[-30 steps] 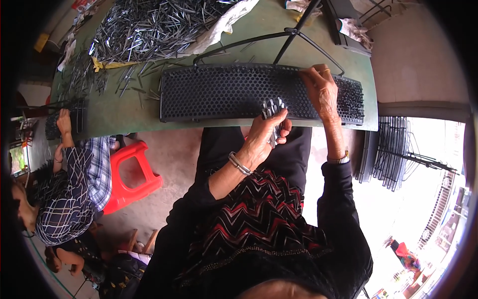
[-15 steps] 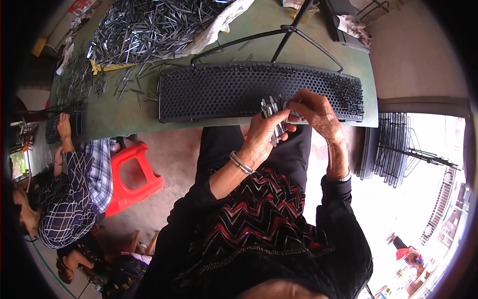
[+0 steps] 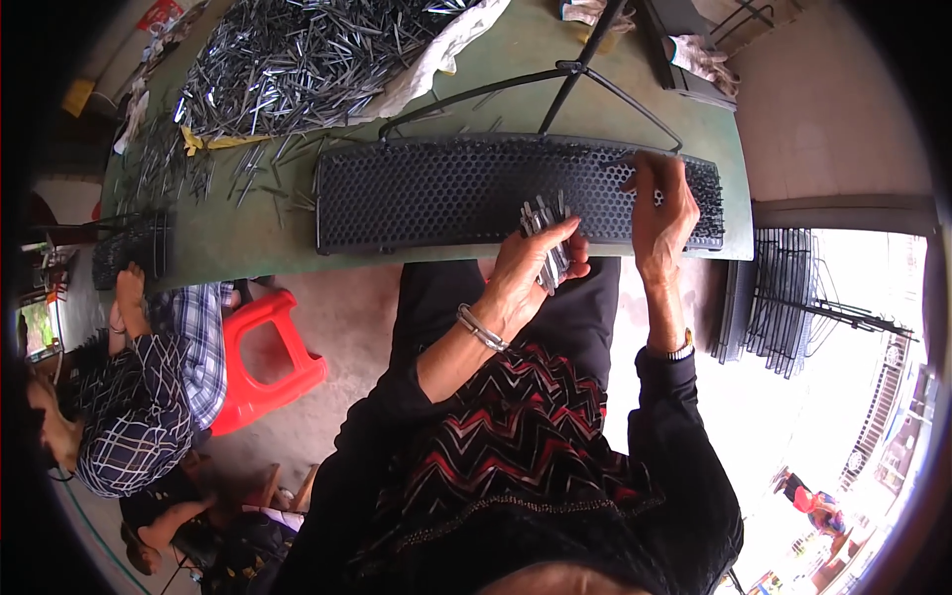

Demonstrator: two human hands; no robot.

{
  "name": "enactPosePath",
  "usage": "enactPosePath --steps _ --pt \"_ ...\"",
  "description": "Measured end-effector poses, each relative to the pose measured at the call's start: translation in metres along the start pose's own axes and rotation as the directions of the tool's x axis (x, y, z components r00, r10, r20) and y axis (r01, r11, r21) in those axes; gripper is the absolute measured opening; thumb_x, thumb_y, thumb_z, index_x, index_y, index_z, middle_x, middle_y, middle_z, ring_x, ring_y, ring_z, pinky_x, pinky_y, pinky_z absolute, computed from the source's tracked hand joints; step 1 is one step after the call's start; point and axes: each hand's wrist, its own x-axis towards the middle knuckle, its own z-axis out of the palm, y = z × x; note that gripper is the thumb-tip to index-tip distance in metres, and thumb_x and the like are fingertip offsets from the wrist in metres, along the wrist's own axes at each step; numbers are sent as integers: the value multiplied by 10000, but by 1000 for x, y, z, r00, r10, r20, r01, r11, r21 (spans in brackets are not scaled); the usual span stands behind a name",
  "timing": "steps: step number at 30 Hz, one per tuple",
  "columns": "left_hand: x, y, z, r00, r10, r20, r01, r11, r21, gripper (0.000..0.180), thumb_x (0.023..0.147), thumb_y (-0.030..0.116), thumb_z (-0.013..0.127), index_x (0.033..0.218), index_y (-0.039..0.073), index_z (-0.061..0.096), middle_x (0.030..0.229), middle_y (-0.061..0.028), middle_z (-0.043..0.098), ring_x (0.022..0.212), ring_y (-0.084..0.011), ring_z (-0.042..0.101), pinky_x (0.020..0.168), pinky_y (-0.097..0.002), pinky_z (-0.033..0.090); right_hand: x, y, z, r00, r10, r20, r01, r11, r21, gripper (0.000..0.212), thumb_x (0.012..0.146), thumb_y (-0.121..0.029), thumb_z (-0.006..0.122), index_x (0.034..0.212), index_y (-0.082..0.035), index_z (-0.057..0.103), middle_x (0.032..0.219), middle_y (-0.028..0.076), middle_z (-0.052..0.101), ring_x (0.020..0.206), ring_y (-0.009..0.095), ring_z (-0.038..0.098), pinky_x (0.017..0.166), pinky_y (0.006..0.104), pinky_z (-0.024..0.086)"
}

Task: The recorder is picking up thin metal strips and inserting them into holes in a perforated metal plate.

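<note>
My left hand (image 3: 528, 256) is closed round a bundle of thin metal strips (image 3: 546, 238), whose ends stick out above and below the fingers. It is just off the near edge of a black perforated metal panel (image 3: 426, 198), which lies along the table's near edge. Over the right part of this panel, the fingers of my right hand (image 3: 664, 213) are pinched together. A thin dark sliver, seemingly one metal strip, shows at its fingertips, slightly blurred. Many dark pieces stand up from the panel's right end and along its far edge.
A large heap of loose strips (image 3: 297, 64) lies on sheeting on the green table (image 3: 516, 109). Black metal legs (image 3: 555, 94) reach back from the panel. Work gloves (image 3: 702, 61) are at the back right. A co-worker sits left, near a red stool (image 3: 266, 397); black racks (image 3: 788, 297) stand right.
My right hand has moved from the bundle in my left hand, up and to the right, over the panel. My left hand has stayed nearly still with its strips.
</note>
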Motion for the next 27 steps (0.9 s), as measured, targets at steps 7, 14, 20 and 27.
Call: enactPosePath --steps 7,14,20,27 --pt "16 13 5 1000 -10 3 10 992 -122 142 856 149 676 922 28 645 829 -78 665 743 -180 659 633 -326 558 -39 -18 -10 803 -577 152 594 798 -107 309 727 57 688 1012 -44 624 982 76 658 839 234 634 723 328 501" --pt "20 10 -5 999 22 29 -20 999 -45 164 879 72 632 1021 -8 654 1004 -88 666 876 -183 650 793 -325 550 -58 -11 -6 780 -592 204 621 772 -137 340 632 6 738 951 -67 643 1067 39 653 948 250 599 775 362 482" --pt "14 12 -1 1000 7 18 -7 1000 3 172 884 92 634 1029 3 657 995 -63 664 877 -149 640 768 -285 532 -59 -16 -9 826 -537 174 553 831 -59 260 663 38 710 903 -37 644 1051 60 646 928 259 593 779 361 482" --pt "11 9 -1 997 15 72 -16 1000 21 151 874 106 645 992 12 656 889 -60 666 753 -153 643 663 -285 550 -62 -10 -6 973 -23 228 -69 918 390 69 856 -21 622 916 -8 591 944 74 628 843 173 585 766 299 469"
